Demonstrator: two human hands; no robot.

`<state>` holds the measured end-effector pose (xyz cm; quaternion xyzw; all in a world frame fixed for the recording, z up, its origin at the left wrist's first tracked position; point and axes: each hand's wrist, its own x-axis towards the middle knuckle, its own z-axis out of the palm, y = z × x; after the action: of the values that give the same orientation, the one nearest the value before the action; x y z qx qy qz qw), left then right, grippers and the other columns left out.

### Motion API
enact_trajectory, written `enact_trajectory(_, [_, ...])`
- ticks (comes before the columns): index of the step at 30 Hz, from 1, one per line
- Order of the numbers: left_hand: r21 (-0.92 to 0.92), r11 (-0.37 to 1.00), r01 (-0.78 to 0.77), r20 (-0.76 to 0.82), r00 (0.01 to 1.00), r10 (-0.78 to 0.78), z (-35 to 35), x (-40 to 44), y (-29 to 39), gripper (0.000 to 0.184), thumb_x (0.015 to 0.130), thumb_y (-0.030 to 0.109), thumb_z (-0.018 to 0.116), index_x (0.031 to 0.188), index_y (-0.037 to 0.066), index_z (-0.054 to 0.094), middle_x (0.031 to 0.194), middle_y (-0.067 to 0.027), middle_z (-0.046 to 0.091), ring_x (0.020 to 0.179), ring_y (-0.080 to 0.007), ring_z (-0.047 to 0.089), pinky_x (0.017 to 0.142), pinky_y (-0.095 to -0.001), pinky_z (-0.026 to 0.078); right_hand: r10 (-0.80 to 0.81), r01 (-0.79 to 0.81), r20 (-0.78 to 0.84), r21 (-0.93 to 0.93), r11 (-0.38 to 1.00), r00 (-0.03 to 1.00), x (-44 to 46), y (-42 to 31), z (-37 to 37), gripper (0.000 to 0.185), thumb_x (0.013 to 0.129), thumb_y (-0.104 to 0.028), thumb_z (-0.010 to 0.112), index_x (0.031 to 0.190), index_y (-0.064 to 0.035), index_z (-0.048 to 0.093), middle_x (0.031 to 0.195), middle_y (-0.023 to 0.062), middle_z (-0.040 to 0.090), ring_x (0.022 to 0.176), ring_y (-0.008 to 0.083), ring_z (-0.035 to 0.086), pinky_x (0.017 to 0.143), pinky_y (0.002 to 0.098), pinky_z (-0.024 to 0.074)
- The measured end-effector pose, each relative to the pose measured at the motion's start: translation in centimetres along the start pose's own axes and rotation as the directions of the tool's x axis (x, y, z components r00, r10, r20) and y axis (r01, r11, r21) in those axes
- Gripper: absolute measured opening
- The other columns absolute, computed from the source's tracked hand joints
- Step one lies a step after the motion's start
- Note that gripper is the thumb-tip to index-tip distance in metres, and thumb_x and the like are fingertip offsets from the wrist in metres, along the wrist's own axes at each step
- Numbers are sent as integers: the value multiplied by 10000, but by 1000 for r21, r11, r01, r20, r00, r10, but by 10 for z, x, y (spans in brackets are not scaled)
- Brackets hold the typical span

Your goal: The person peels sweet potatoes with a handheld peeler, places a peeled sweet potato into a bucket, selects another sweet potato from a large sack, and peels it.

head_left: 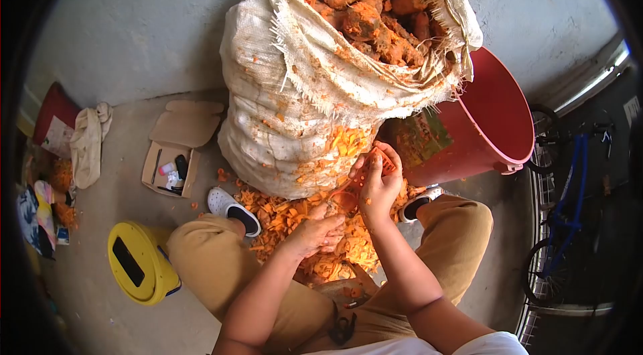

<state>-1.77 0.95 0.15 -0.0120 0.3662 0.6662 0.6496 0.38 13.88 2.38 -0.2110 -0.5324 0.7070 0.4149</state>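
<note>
My left hand (315,233) is closed around an orange carrot (344,201), whose rounded end shows past the fingers. Just above and to the right, my right hand (380,182) grips a red-orange tool with slots (370,162); its working edge is hard to make out. Below both hands a heap of orange peelings (274,221) covers the floor between my feet. A big white woven sack (268,114) stands directly in front, its top rolled open on many soil-stained carrots (362,20). Bits of peel cling to the sack's front.
Right of the sack leans a large red bucket (495,114). A yellow lidded bucket (144,258) with a dark phone (127,261) on it sits by my left knee. Beyond it lies an open cardboard box (151,171) of small items. A blue bicycle (569,214) stands far right.
</note>
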Motion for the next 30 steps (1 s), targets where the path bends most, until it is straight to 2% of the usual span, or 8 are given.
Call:
enact_trajectory(7, [23,999,-24,-39,999,25,7,5,1,196,840,116,452,1006,155,356,605,28,329,404,-29,282,356,-165,244,-8,-7,-140,-104,995,990,20,11,-16,184,873,-102,411,1010,20,395,640,73,517,489,108,488,439,213,419])
enact_trajectory(11, [9,999,-37,-18,999,38,3,-11,1,191,845,119,447,1016,135,361,585,30,325,403,-32,284,356,-175,243,-107,71,-424,-100,992,899,76,13,-67,120,868,-93,420,963,-24,444,627,57,514,489,110,484,434,223,427])
enact_trajectory(12, [-17,999,-50,-15,999,50,3,-18,5,180,850,124,440,1010,131,358,585,30,329,409,-33,284,354,-178,245,-90,92,-470,-18,996,878,85,4,-74,122,868,-84,417,972,-22,430,640,68,511,509,118,491,450,229,432])
enact_trajectory(15, [-33,999,-42,-25,999,41,-3,-12,5,213,856,138,437,1050,130,350,588,31,336,415,-35,282,354,-189,252,-140,136,-340,-36,990,930,77,-12,-72,134,866,-86,424,981,-18,420,650,87,517,517,129,499,461,239,446])
enact_trajectory(18, [1,1000,-17,-16,1000,17,2,-3,2,245,854,155,448,1075,145,343,608,32,336,429,-34,281,365,-184,248,-23,37,-205,63,997,978,45,-23,-34,160,865,-112,439,996,-22,425,632,83,524,472,123,498,408,212,424])
enact_trajectory(21, [-27,999,-38,-75,997,35,11,-2,3,137,842,121,459,962,143,397,580,33,325,400,-32,282,356,-178,239,1,4,-54,103,995,999,19,-9,-8,162,874,-125,422,1002,-25,419,645,78,527,476,109,493,403,199,406])
enact_trajectory(25, [-28,999,-21,-67,998,19,6,0,-2,253,848,154,459,1077,150,349,615,34,329,434,-32,268,370,-169,244,27,-28,-25,-36,999,999,3,1,1,168,876,-90,400,1019,-3,389,662,69,515,507,96,484,457,197,412])
enact_trajectory(30, [10,999,-48,-13,999,48,7,0,-3,167,846,132,453,988,128,364,598,25,337,412,-36,274,354,-174,239,-7,4,-54,-68,998,999,16,7,-12,174,875,-86,402,1027,-2,396,670,66,521,510,86,483,456,199,414])
